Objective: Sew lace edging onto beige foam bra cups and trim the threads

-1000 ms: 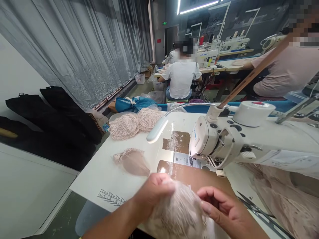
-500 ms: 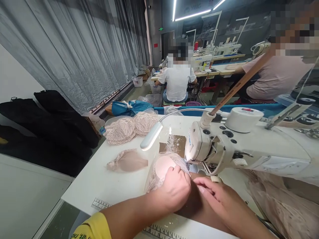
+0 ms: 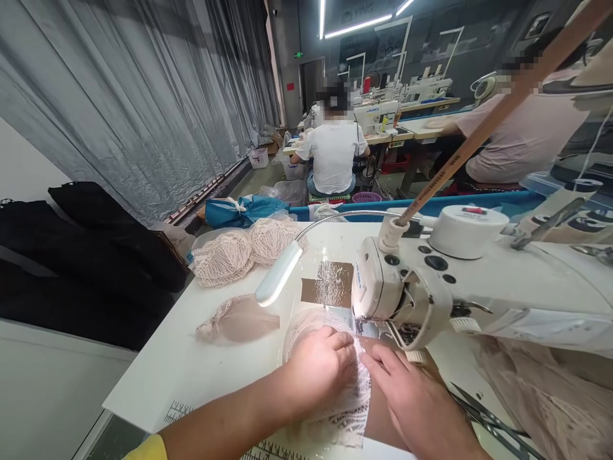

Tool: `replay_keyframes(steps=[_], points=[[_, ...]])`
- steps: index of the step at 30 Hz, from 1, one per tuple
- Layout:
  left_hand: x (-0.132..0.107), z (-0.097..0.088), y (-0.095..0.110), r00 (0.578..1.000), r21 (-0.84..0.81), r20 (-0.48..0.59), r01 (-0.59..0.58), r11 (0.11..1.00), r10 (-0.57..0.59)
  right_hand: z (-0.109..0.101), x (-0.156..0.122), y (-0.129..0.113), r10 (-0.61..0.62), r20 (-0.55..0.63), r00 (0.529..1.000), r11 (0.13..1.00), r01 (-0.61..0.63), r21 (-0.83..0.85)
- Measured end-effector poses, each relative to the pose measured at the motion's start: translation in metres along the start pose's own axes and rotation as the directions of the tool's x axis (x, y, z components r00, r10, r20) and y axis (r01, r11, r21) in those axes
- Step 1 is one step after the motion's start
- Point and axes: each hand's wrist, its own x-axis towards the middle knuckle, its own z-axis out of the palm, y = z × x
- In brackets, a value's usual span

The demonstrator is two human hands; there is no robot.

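And you're right at the machine now, the pale lace piece (image 3: 352, 415) lying on the white table (image 3: 158, 377) just in front of the JUKI sewing machine (image 3: 426, 287), its far end sitting beside the machine's head. Your left hand (image 3: 323, 365) is pressing down over it, fingers curled together; the tips are hidden, so there's no telling whether they're pinching. Your right hand (image 3: 416, 393) is lying over the brown sheet (image 3: 385, 418), fingers close together, thumb and forefinger meeting the lace's right edge, and whether they're gripping it isn't clear either.

So how far along are you? This piece is looking mid-work: it's lined up at the machine, with its near part trailing towards you. Any stitching is too small to make out, so how much of that edge is left stays an open question.

Over on the left, a sheer lace-edged piece (image 3: 246, 321) is lying flat and apart, done or waiting, hard to say. Behind it, lace cups (image 3: 223, 257) are sitting fully shaped, looking further along. The gooseneck lamp (image 3: 280, 271) is shining across, the scissors (image 3: 498, 421) are lying untouched, and beige fabric (image 3: 560, 383) is heaping up at the far right.
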Motion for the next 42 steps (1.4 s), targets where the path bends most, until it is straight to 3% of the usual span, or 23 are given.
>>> replay_keyframes(steps=[5, 10, 16, 23, 30, 37, 42], points=[[0.009, 0.012, -0.016, 0.994, 0.028, -0.009, -0.104, 0.994, 0.105, 0.0, 0.005, 0.001, 0.023, 0.079, 0.997, 0.989, -0.012, -0.144], [0.019, 0.007, -0.03, 0.988, 0.017, 0.021, -0.156, 0.988, 0.156, 0.004, 0.006, 0.001, 0.077, 0.141, 0.987, 0.979, -0.048, -0.197], [0.022, -0.001, -0.036, 0.981, 0.029, 0.068, -0.187, 0.982, 0.184, 0.004, 0.006, -0.002, 0.128, 0.143, 0.981, 0.982, -0.104, -0.159], [0.022, 0.006, -0.041, 0.983, 0.036, 0.008, -0.183, 0.982, 0.183, 0.01, 0.003, 0.001, 0.119, 0.111, 0.987, 0.986, -0.104, -0.129], [0.02, 0.009, -0.041, 0.989, 0.026, -0.077, -0.121, 0.992, 0.123, 0.013, 0.001, 0.002, 0.133, 0.101, 0.986, 0.989, -0.125, -0.079], [0.012, 0.01, -0.041, 0.995, 0.13, -0.078, -0.058, 0.99, 0.069, 0.009, 0.007, 0.006, -0.028, -0.1, 0.995, 1.0, 0.026, -0.013], [-0.005, -0.003, -0.04, 0.992, 0.136, -0.058, 0.115, 0.984, -0.108, 0.012, 0.01, 0.01, -0.046, -0.161, 0.986, 0.997, 0.055, 0.049]])
